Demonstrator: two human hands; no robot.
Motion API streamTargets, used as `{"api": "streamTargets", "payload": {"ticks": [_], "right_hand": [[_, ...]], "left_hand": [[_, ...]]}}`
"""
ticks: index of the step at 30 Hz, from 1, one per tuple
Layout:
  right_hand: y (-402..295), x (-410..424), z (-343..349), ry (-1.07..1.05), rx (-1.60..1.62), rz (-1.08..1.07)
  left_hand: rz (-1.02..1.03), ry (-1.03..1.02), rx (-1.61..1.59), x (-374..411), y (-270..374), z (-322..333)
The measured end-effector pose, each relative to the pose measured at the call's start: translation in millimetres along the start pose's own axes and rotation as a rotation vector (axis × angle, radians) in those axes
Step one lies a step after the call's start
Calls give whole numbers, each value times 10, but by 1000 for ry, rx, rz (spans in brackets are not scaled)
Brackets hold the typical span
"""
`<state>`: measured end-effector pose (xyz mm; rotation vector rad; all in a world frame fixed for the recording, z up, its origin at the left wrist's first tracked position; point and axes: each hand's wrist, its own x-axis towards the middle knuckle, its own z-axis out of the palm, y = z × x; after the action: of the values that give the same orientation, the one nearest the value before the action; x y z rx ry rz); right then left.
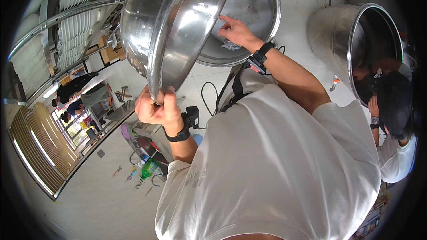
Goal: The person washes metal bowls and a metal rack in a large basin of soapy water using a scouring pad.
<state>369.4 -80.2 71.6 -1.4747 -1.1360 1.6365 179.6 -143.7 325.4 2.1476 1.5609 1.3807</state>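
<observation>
My left hand (155, 108) grips the lower rim of a large stainless steel bowl (140, 23). The bowl is tipped on its side, and water drops cling to its outside. My right hand (238, 31) is at the bowl's far rim, index finger extended with its tip at the edge. Below that hand stands a round steel drum (275, 6) with white suds (248, 1) inside. A steel wool scrubber (231, 44) shows just under the right hand; whether the hand touches it is unclear. Both wrists wear black straps with small devices.
A second steel drum (328, 36) with a tap (334, 81) lies tilted at right, a person (395, 106) in white beside it. Racks of stacked white plates (78, 23) are at left. A green plastic bottle (149, 169) and tools are near a metal cart. Cables trail across the floor.
</observation>
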Motion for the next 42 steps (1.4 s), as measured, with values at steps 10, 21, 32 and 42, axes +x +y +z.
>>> {"api": "streamTargets", "payload": {"ticks": [10,21,32,42], "right_hand": [[60,8,-21,-11,15,14],[65,1,-10,22,-97,24],[27,-60,-42,20,-314,46],[-15,-89,-181,-38,-668,7]], "left_hand": [[-16,-34,-29,15,-23,44],[81,-132,-33,21,24,134],[74,-131,-56,-31,-4,139],[-54,-45,13,-159,-58,109]]}}
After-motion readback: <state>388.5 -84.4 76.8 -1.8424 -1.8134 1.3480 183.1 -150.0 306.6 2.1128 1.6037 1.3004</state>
